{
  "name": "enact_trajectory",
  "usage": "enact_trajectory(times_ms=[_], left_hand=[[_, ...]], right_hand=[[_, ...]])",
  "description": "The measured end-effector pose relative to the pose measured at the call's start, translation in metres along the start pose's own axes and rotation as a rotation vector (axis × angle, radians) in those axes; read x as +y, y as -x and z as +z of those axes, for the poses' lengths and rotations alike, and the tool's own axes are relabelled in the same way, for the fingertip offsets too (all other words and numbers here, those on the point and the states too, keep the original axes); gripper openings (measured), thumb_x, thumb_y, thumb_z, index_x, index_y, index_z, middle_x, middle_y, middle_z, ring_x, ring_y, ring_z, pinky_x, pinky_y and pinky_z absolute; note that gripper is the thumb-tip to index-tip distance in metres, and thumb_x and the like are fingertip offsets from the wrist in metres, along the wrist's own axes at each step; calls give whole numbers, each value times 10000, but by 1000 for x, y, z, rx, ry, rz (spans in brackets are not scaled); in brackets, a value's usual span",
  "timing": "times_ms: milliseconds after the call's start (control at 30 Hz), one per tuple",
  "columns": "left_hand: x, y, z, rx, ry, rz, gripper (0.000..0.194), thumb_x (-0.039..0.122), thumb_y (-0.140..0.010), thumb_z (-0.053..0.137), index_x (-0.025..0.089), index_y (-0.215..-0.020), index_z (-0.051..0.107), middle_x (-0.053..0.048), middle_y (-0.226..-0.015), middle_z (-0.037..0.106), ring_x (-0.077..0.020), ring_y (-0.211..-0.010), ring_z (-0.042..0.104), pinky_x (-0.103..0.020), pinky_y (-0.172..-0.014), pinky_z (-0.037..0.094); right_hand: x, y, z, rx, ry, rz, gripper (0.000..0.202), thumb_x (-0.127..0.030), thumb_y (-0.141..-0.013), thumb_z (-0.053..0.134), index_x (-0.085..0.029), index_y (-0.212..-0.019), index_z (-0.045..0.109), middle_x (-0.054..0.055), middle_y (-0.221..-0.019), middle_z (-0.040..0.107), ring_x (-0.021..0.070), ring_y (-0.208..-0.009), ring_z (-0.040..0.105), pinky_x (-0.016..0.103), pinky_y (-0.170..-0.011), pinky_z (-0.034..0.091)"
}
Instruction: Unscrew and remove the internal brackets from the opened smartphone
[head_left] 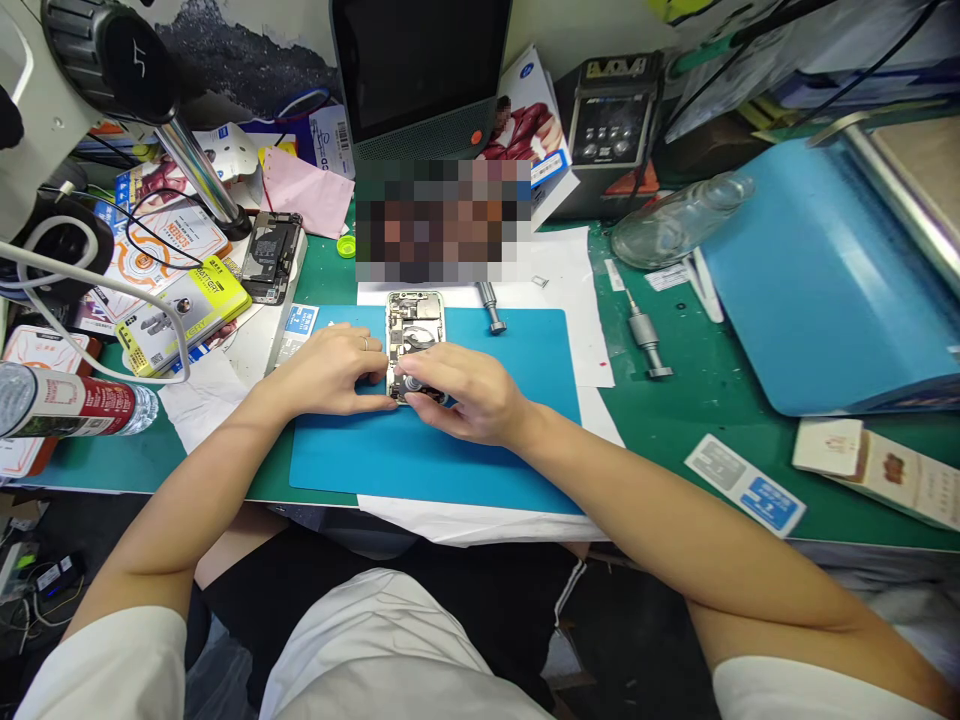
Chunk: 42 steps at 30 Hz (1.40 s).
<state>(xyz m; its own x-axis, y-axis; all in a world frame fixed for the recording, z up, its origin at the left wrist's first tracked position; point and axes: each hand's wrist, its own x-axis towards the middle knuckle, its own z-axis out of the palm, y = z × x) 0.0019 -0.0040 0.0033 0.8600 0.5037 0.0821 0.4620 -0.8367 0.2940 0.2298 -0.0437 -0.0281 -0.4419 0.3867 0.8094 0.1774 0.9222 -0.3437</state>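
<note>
An opened smartphone (415,308) with its inner parts bare lies upright in view on a blue mat (450,470). My left hand (334,368) grips the phone's left edge, its fingers bent and its thumb at the lower left corner. Over the lower half of the phone, my right hand (476,395) pinches what looks like a small screwdriver (411,382). Only its round grey end shows between thumb and fingers; the tip is hidden. A second screwdriver (491,308) lies just beyond the mat's top edge, and another screwdriver (645,335) rests to the right.
Another opened phone (274,255) lies at the back left near a yellow battery box (184,315). A water bottle (75,400) lies at far left under a microscope stand (199,170). On the right are a glass bottle (679,220), a blue pad (780,290) and a card (742,485).
</note>
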Motion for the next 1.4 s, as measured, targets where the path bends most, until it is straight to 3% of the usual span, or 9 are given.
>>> enact_trajectory(times_ms=[233,533,733,900,1133,1300,1400], left_hand=[[1,0,-1,4,14,2,377,520,-944,665,203,-749,608,-29,-733,647,-204,-740,559,-348,-681,319],[0,0,0,6,21,-12,367,518,-933,669,209,-744,609,-27,-739,665,-209,-751,575,-351,-703,342],[0,0,0,12,11,-2,369,516,-930,669,210,-733,609,-30,-730,653,-209,-743,569,-355,-695,342],[0,0,0,7,-3,5,383,533,-940,665,206,-751,604,-26,-736,643,-203,-736,565,-354,-683,328],[0,0,0,15,4,-11,393,544,-929,662,209,-731,608,-36,-722,629,-207,-726,562,-351,-688,338],[1,0,0,9,-1,-3,392,542,-945,647,207,-745,604,-36,-732,636,-208,-735,563,-351,-683,331],[1,0,0,22,5,3,391,533,-941,657,208,-731,596,-31,-719,628,-205,-725,554,-352,-687,330]], right_hand=[[1,1,0,-22,45,8,652,-206,-978,652,-276,-1562,371,69,-1078,771,186,-921,758,322,-740,645],[0,0,-1,-10,2,37,702,-121,-950,646,-247,-1581,367,90,-1098,765,193,-971,744,336,-824,642],[-1,0,0,-15,-10,42,706,-125,-969,588,-279,-1605,325,66,-1078,765,184,-957,746,332,-816,640],[0,1,0,-26,21,28,718,-188,-956,673,-282,-1590,351,84,-1104,762,197,-952,747,340,-787,648],[-1,0,0,-15,14,33,700,-126,-964,593,-266,-1601,339,80,-1107,764,192,-964,741,337,-807,638],[-1,1,0,-28,37,31,702,-209,-965,662,-286,-1589,349,82,-1122,765,204,-958,746,342,-782,643],[-1,1,-1,-18,59,35,690,-168,-970,625,-283,-1590,346,81,-1125,766,201,-965,747,346,-786,648]])
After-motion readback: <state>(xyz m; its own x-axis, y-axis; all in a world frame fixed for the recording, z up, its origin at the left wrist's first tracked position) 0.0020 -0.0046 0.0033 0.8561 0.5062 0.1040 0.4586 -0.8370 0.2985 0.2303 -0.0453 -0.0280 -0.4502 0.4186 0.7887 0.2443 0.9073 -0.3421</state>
